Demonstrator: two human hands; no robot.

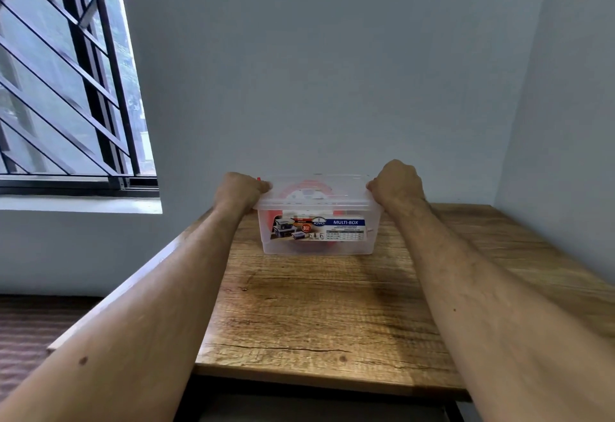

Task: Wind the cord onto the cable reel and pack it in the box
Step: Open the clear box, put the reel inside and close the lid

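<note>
Now both hands grip the clear box's ends — left hand [238, 188], right hand [396, 183] — box [319, 238] between them on the counter [316, 305], orange cable reel [307, 193] inside; likely next — clamping its lid latches.

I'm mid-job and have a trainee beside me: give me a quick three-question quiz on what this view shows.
1. True or false: the reel lies outside the box.
2. Which hands grip the box? A) left only B) right only C) both
3. What does the box stand on?

Key
1. False: the orange reel shows through the clear walls, under the lid.
2. C: the left hand and the right hand hold its two ends at the lid.
3. The wooden table, near the wall.
</note>
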